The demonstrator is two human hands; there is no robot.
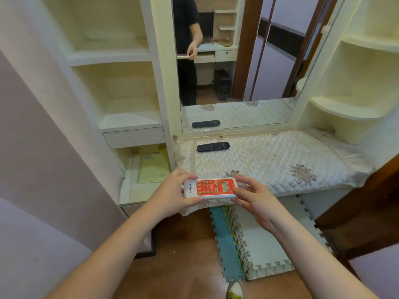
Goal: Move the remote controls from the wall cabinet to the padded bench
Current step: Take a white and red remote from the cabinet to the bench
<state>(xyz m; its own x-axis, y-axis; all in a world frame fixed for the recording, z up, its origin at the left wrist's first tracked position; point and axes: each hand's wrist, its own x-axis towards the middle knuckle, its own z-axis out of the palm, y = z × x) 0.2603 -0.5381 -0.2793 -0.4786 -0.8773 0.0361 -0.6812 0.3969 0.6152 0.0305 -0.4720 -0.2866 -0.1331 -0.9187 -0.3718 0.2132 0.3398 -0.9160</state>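
Observation:
A white remote with a red face (210, 187) is held level over the front left corner of the padded bench (280, 156). My left hand (174, 193) grips its left end, thumb below and fingers on top. My right hand (252, 194) holds its right end the same way. A black remote (212, 146) lies flat on the bench's quilted cover near the back left, just in front of the mirror. The wall cabinet (121, 87) stands to the left with bare open shelves.
A yellow notebook (153, 164) lies on the cabinet's lowest shelf, under a small drawer (133, 137). A mirror (235, 59) backs the bench. Rounded corner shelves (345, 108) rise at the right. Foam puzzle mats (254, 240) lean under the bench on a wooden floor.

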